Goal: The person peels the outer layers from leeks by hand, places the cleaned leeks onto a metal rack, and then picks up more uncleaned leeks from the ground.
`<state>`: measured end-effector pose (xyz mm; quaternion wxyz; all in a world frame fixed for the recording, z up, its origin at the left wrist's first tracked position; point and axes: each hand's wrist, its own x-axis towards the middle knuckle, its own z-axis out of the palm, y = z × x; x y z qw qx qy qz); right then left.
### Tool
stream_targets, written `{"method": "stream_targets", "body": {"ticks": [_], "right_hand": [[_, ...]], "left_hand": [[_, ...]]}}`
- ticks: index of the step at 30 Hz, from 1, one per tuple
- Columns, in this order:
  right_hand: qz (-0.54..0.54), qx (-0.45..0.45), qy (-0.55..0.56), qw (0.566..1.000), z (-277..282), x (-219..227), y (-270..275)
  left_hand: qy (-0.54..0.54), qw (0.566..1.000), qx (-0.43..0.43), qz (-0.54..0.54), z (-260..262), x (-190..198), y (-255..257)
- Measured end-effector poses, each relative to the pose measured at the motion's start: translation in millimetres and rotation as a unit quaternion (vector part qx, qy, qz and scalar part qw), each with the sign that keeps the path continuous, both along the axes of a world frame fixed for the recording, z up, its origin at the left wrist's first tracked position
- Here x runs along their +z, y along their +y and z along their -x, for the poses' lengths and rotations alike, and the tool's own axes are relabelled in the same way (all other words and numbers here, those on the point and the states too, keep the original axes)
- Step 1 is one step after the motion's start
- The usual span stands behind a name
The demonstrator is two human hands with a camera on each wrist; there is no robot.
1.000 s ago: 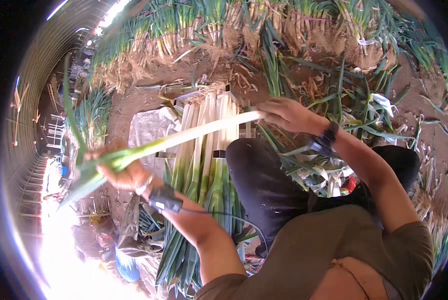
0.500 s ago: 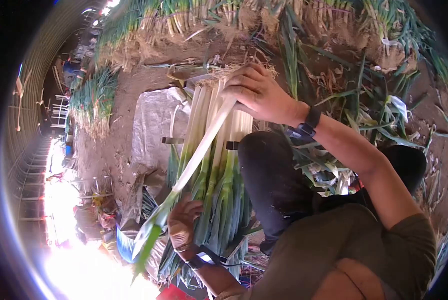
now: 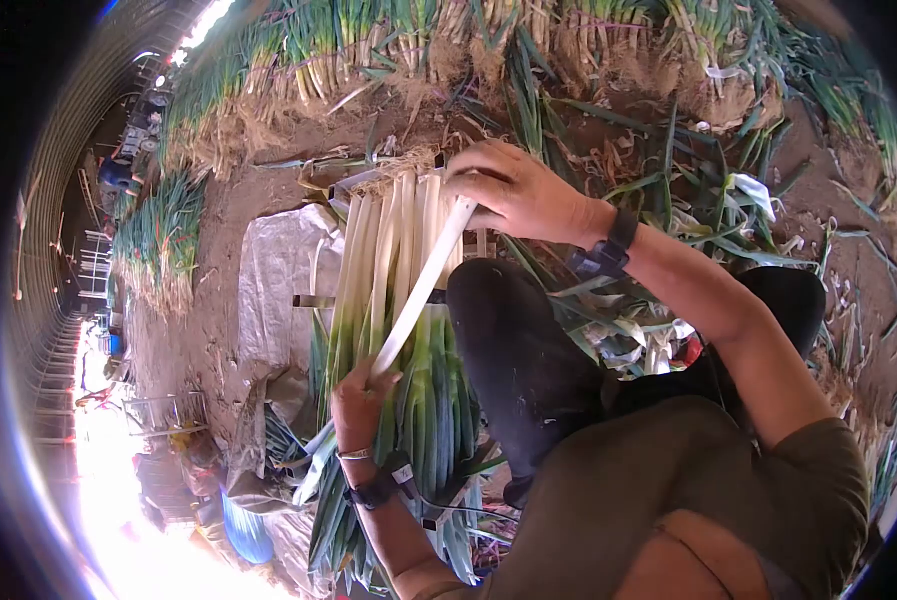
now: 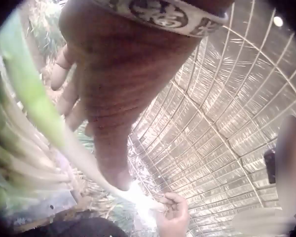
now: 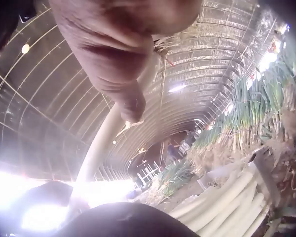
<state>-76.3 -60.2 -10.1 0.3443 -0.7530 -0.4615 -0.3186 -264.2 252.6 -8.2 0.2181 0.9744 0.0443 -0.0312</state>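
Observation:
One leek (image 3: 423, 285) slants above a row of leeks (image 3: 363, 270) lying side by side in a metal frame (image 3: 313, 301). Its root end is pinched by my right hand (image 3: 528, 195), which hides that tip. Lower down, my left hand (image 3: 360, 405) holds the same leek where its leaves begin. In the left wrist view the thumb of the left hand (image 4: 123, 84) lies along the pale stalk (image 4: 84, 158), with the fingers on its other side. The right wrist view shows the right hand (image 5: 123, 49) with its thumb against the stalk (image 5: 99, 143).
Bundled leeks (image 3: 318, 50) line the far side, roots toward me. Loose leaves and peelings (image 3: 658, 230) cover the ground at right. A grey sheet (image 3: 283, 285) lies left of the frame. My knee (image 3: 498, 310) is close to its right side.
The held leek has swung down from the left to lie over the row. My right hand moved left; my left hand let go of the leaves, came down and took hold nearer the stalk.

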Motion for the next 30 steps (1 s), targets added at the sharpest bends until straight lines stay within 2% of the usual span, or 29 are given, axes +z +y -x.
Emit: {"method": "stream_targets", "body": {"ticks": [4, 6, 10, 12, 13, 15, 17, 19, 23, 26, 30], "right_hand": [[0.013, 0.038, 0.033, 0.999, -5, 0, -13], [0.032, 0.067, 0.073, 0.995, -6, 2, -20], [0.068, 0.084, 0.110, 0.988, -7, 8, -33], [0.073, 0.101, 0.140, 0.982, -8, 9, -39], [0.076, 0.121, 0.169, 0.975, -7, 9, -41], [0.062, 0.136, 0.153, 0.977, -5, 10, -45], [0.049, 0.150, 0.138, 0.978, -2, 11, -48], [0.035, 0.175, 0.236, 0.955, 5, 9, -52], [0.012, 0.177, 0.257, 0.950, 15, -2, -54], [0.053, 0.127, 0.143, 0.980, 20, -12, -54], [0.019, 0.104, 0.178, 0.978, 26, -20, -54]], "left_hand": [[-0.065, 0.998, -0.019, -0.010, 9, -5, 0], [-0.098, 0.995, -0.012, 0.034, 12, 0, -3], [-0.101, 0.992, -0.008, 0.078, 17, 2, -4], [-0.113, 0.990, -0.021, 0.083, 18, 20, -17], [-0.113, 0.990, -0.024, 0.083, 19, 23, -18], [-0.119, 0.992, -0.040, 0.007, 22, 29, -19], [-0.135, 0.990, -0.042, 0.016, 26, 33, -21], [-0.151, 0.987, -0.043, 0.025, 30, 36, -23], [-0.167, 0.984, -0.054, 0.005, 38, 44, -27], [-0.162, 0.985, -0.056, -0.006, 41, 50, -33], [-0.142, 0.988, -0.060, -0.016, 43, 50, -36]]}}
